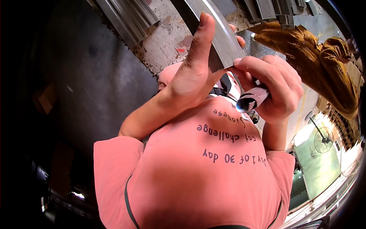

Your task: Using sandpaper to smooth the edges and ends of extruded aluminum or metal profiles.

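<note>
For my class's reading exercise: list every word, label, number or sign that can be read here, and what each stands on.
Pink shirt: three lines of dark lettering, with numerals, upside down in the picture; mostly legible, but I won't copy the wording.
Pale green panel: small dark marks, too small to read.
Metal strip and rolled tube: no lettering I can make out.

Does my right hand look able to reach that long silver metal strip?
Likely yes: the right hand is at, perhaps touching, the metal strip, nothing visibly between, though holding a grey rolled tube.
</note>
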`<control>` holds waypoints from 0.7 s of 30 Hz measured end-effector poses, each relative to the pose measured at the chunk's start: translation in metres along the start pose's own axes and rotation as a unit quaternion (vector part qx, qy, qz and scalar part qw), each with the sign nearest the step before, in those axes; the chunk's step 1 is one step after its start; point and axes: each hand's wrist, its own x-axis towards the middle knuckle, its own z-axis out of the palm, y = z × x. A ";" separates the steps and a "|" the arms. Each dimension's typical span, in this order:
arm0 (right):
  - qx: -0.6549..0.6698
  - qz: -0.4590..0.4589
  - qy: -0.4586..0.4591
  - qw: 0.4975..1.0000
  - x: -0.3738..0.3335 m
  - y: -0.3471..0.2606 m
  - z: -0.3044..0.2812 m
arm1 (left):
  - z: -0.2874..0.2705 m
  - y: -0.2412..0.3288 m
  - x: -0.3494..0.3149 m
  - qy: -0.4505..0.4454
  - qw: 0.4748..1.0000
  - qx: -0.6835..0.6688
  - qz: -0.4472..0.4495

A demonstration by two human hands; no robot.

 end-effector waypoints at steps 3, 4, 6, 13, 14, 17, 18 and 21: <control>0.037 0.014 -0.042 0.998 0.012 -0.005 0.001 | -0.002 0.007 -0.006 0.011 0.999 -0.017 -0.034; 0.056 0.017 -0.052 0.997 0.014 -0.004 0.001 | -0.003 0.008 -0.006 0.012 0.999 -0.018 -0.031; 0.079 0.079 -0.058 0.992 0.010 -0.004 -0.005 | -0.009 0.007 -0.005 -0.020 0.999 -0.030 -0.008; 0.121 0.196 0.005 0.973 -0.004 -0.013 -0.014 | -0.013 0.010 -0.010 0.007 1.000 0.009 -0.004; 0.132 0.174 0.020 0.976 -0.006 -0.014 -0.012 | -0.013 0.013 -0.010 0.005 1.000 0.009 -0.004; 0.183 0.265 0.018 0.947 -0.026 -0.007 -0.019 | -0.014 0.026 -0.012 -0.025 0.999 0.028 -0.014; 0.289 0.295 0.060 0.909 -0.053 0.008 -0.016 | -0.013 0.027 -0.014 -0.033 0.999 0.034 -0.006; 0.382 0.517 0.086 0.761 -0.129 0.043 -0.020 | -0.018 0.029 -0.021 -0.051 0.999 0.011 0.004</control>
